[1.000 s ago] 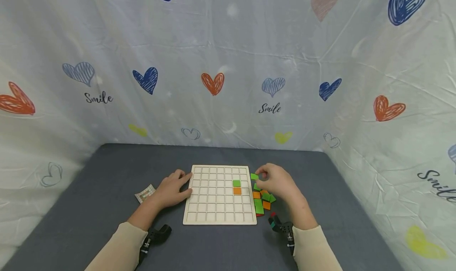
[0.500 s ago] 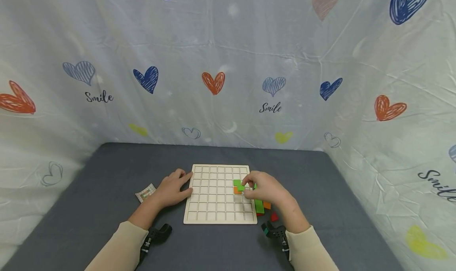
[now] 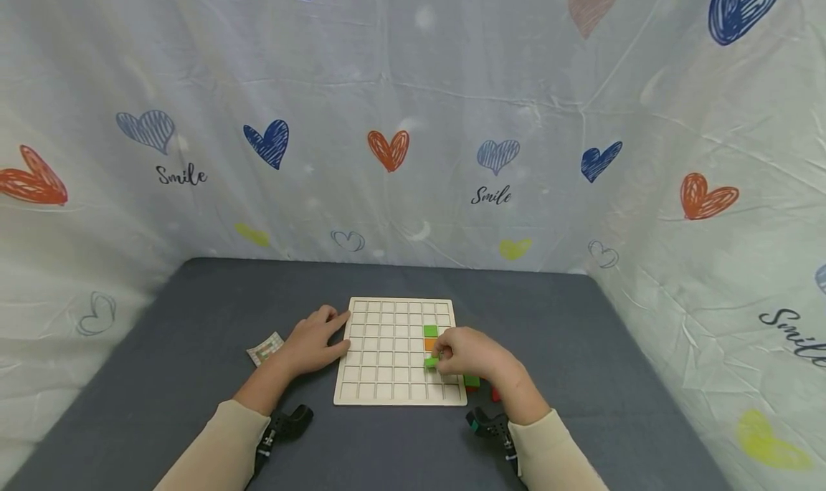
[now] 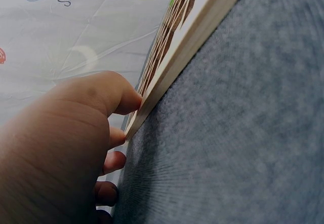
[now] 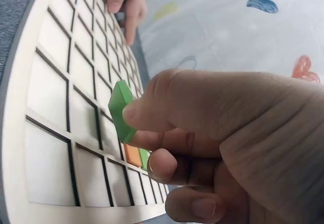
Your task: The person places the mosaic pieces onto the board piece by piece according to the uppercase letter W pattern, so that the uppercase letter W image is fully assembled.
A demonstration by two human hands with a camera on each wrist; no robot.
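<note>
Biggest thing going on is the heart-print sheet [image 3: 413, 118] draped behind and around a dark grey surface [image 3: 581, 348]. On that sits a pale wooden grid board [image 3: 387, 362], lying flat, most cells bare. One green square [image 3: 430, 331] is already seated in a cell toward the board's right side, with an orange square [image 3: 429, 344] in the cell right below it, on the near side.

The left hand [image 3: 312, 344] lies flat with relaxed fingers against the board's left edge, thumb tip touching the rim in the wrist view, holding nothing. The right hand [image 3: 474, 355] is over the board's right part, pinching a green tile [image 5: 120, 110] between thumb and fingertips, tilted on edge just above the cells right under the orange one.

A few loose coloured tiles [image 3: 472, 382] peek out by the board's right edge, mostly hidden by the hand. A small patterned card [image 3: 264, 348] lies left of the left hand.
</note>
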